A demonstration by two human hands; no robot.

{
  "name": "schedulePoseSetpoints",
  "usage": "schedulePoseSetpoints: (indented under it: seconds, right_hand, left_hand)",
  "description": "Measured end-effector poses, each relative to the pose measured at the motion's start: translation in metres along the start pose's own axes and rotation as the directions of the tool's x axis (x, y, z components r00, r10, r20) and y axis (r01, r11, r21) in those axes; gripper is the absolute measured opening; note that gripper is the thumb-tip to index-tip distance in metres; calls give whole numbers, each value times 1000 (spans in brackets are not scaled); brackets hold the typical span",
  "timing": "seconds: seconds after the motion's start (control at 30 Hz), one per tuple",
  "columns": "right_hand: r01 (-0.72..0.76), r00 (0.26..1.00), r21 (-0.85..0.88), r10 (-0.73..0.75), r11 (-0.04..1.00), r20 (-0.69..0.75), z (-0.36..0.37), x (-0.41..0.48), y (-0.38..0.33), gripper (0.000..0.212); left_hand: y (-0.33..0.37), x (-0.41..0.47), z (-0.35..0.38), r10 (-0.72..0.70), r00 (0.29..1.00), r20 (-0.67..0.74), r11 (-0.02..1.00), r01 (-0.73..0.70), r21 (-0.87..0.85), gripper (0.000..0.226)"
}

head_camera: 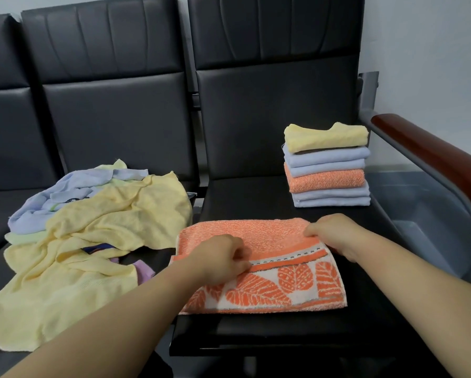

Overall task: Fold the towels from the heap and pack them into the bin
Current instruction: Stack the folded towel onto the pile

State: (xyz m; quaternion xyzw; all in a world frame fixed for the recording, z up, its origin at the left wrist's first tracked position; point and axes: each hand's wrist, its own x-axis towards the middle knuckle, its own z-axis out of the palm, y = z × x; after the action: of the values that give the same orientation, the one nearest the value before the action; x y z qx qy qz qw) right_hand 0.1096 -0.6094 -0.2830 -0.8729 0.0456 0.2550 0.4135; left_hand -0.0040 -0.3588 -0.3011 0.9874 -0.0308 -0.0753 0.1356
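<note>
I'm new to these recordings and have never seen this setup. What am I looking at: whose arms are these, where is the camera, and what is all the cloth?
There is no machine here. A person works with bare hands, and one camera worn on their head looks down at them. The left hand and right hand both pinch an orange towel with a leaf pattern, part-folded on a black seat. Left of it lies the heap of unfolded towels. Behind, to the right, stands a stack of folded towels. The grey bin sits beyond the wooden armrest.
</note>
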Motion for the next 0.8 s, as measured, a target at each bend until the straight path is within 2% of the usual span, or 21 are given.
schedulePoseSetpoints:
  seconds: [0.13,0.23,0.33,0.4,0.47,0.53,0.57,0.63,0.73,0.8]
  right_hand:
    - [27,998,317,-46,948,53,4,4,0,11]
    - [66,997,376,-80,924,20,7,10,3,5]
    - [122,992,439,-115,890,-43,6,16,6,38]
    - [201,978,323,-171,925,-119,5,19,10,47]
    - [268,939,9,-259,963,-225,4,21,14,45]
    - [332,894,-200,-375,922,-246,5,18,14,33]
    - [375,878,-256,-430,891,-210,6,15,13,27]
    - [460,867,-326,-498,826,-36,8,4,10,21]
    - [496,868,-493,-421,715,263,11,-11,5,17]
    - [479,878,-601,-340,640,338,12,-17,4,17]
  left_hand:
    - [2,9,5,47,998,28,999,-47,-28,17]
    - [0,17,5,49,997,66,998,-46,-43,16]
    - [0,19,5,55,995,77,997,-52,-52,17]
    - [0,19,4,56,995,83,997,-52,-48,18]
    - [0,19,4,51,994,93,998,-48,-36,20]
    - [0,20,4,50,995,90,999,-48,-18,24]
    - [-1,20,5,51,995,85,999,-50,-11,25]
    - [-2,19,5,50,996,77,999,-48,-23,26]
    - [-5,18,2,43,995,92,998,-37,-59,25]
    - [-7,17,-4,25,990,136,998,-16,-66,23]
